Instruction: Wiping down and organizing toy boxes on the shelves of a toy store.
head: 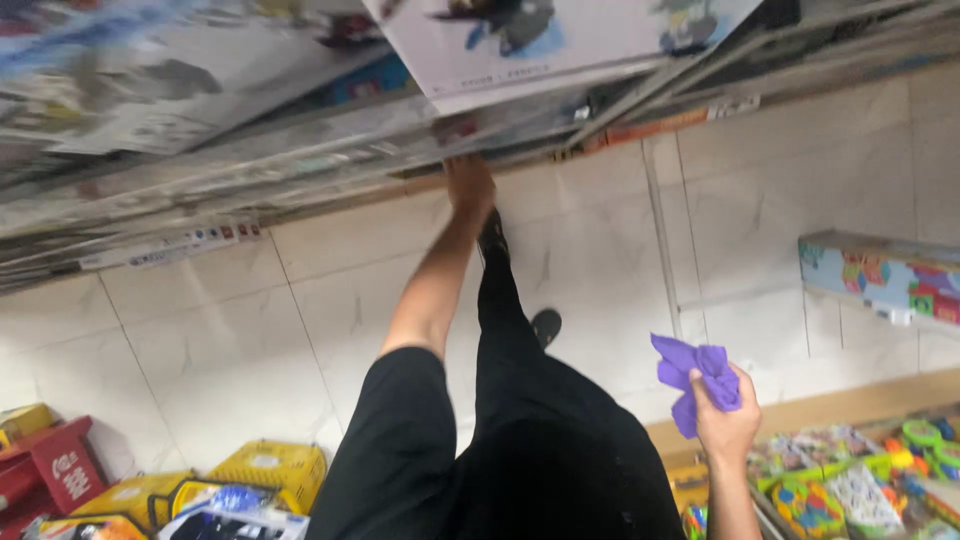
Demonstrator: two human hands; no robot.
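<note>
Purple cloth [695,378] is sitting bunched in the right hand [727,418], fingers closing tight around it, most of it sticking out left of the knuckles. Left hand [469,184] is reaching out to the stacked flat boxes [250,160] on the shelf, fingertips touching the lower edge; grip unclear, cannot tell how far open. Black trousers [520,440] are showing between the arms. Yellow baskets [270,465] are lying well away from both hands.

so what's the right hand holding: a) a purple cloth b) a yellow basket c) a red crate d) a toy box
a: the right hand is closed around a crumpled purple cloth, raised above the toy shelves, while the left hand reaches out to the shelf edge.
</note>
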